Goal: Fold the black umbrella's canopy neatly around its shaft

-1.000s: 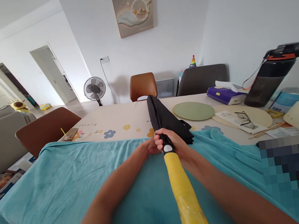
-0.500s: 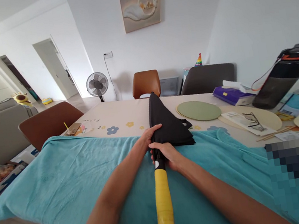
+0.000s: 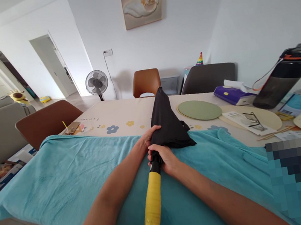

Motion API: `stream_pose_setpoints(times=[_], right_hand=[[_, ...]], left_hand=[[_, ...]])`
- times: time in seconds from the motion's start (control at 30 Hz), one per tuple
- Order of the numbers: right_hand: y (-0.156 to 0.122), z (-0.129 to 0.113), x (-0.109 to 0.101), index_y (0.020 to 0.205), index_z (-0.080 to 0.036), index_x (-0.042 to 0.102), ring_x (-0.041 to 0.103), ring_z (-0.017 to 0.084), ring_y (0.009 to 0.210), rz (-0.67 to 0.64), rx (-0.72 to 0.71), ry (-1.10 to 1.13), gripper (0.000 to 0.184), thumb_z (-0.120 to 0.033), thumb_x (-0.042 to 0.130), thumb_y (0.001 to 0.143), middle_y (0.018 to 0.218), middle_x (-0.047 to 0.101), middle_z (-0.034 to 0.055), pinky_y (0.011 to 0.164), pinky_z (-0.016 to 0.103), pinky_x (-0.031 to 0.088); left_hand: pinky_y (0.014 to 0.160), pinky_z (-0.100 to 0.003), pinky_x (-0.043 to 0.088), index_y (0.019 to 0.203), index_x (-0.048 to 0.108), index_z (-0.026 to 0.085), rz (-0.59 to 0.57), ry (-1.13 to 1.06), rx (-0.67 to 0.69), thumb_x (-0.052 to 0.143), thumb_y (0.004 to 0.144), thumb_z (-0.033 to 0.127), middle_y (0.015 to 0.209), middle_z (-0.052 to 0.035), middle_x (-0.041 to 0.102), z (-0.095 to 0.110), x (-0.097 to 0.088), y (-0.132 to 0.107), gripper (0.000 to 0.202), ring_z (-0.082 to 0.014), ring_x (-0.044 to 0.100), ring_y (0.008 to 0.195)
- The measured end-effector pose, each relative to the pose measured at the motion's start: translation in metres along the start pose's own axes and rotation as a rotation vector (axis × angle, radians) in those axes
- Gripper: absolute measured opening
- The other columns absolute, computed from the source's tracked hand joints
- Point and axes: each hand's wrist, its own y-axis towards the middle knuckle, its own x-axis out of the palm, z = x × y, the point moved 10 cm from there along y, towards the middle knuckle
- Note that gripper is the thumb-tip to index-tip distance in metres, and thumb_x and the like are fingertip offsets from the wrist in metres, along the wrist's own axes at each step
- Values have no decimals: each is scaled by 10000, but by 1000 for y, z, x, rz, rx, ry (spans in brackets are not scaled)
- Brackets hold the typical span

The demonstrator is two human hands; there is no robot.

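Head camera: one black folded umbrella (image 3: pixel 168 125) lies in the middle of the view, over a turquoise fleece blanket (image 3: pixel 63 172) that covers the near part of the bench (image 3: pixel 117 117). Its tip points to 12 o'clock and is lifted a little. Its long yellow handle (image 3: pixel 152 207), wrapped in shiny film, runs down to 6 o'clock.

The left hand (image 3: pixel 148 137) has its grip closed over the low end of the black cloth. The right hand (image 3: pixel 165 157) has its grip closed around the black neck just above the yellow handle. Both hands touch each other there.

I think the loose folds at 3 o'clock of the cloth could slip out, because only the left fingers keep them together. The film on the handle looks smooth, so the umbrella might also turn in the hands. If the tip swings to 2 o'clock, it may hit the round green mat (image 3: pixel 199 110) or the black-framed glasses (image 3: pixel 251 119).

Count: one umbrella, two hands, one blanket, one green mat, one round cream mat (image 3: pixel 271 118), one pair of glasses, one purple tissue pack (image 3: pixel 229 95), two brown chairs (image 3: pixel 49 121) and one grey chair (image 3: pixel 207 76), one standing fan (image 3: pixel 96 83).
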Motion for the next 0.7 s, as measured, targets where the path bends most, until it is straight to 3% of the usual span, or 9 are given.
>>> stream_pose_setpoints(times=[0.07, 0.17, 0.23, 0.33, 0.43, 0.57, 0.7], right_hand=[[2, 0, -5, 613, -148, 487, 460, 109, 403, 21, 21, 4, 124, -141, 539, 726, 470, 474, -21, 393, 268, 444], [7, -2, -10, 605, -152, 472, 443, 100, 389, 40, 43, 30, 142, -139, 523, 737, 465, 468, -22, 385, 257, 425], [9, -4, -14, 603, -151, 471, 444, 101, 390, 55, 52, 37, 148, -138, 512, 745, 464, 467, -18, 383, 256, 420], [11, -3, -15, 616, -146, 479, 455, 104, 402, 61, 75, 26, 133, -135, 519, 742, 474, 473, -14, 397, 261, 429], [13, -2, -14, 645, -142, 491, 474, 115, 421, 42, 70, 9, 97, -118, 544, 722, 490, 486, -12, 413, 275, 442], [16, -4, -13, 679, -143, 495, 489, 134, 432, 5, 3, 16, 71, -99, 543, 708, 481, 485, -13, 420, 288, 443], [16, -11, -9, 747, -154, 504, 484, 140, 420, -54, -85, -11, 24, -131, 497, 746, 480, 496, -14, 414, 279, 427]], left_hand=[[756, -321, 506, 861, 601, 145, 24, 81, 62, 511, 751, 488, 773, -95, 654, 6, 0, 4, 372, -214, 620, 750], [763, -327, 480, 878, 597, 131, 225, 270, 250, 551, 718, 538, 867, -141, 653, 27, -14, 8, 439, -261, 608, 850], [861, -333, 428, 1003, 555, 122, 373, 336, 351, 585, 710, 507, 1001, -160, 628, 40, -25, 6, 485, -287, 560, 1008], [997, -362, 306, 1185, 442, 158, 603, 483, 550, 619, 714, 397, 1183, -147, 550, 65, -39, -12, 557, -283, 448, 1183], [1009, -379, 292, 1177, 467, 200, 740, 724, 764, 584, 741, 265, 1212, -120, 534, 90, -31, -41, 456, -259, 441, 1184], [987, -353, 323, 1031, 577, 218, 604, 1031, 964, 446, 818, 190, 1105, -78, 592, 104, 22, -59, 252, -228, 469, 1115], [931, -318, 372, 937, 638, 222, 258, 1316, 1032, 407, 814, 132, 1058, -62, 618, 89, 95, -42, 276, -219, 494, 1046]])
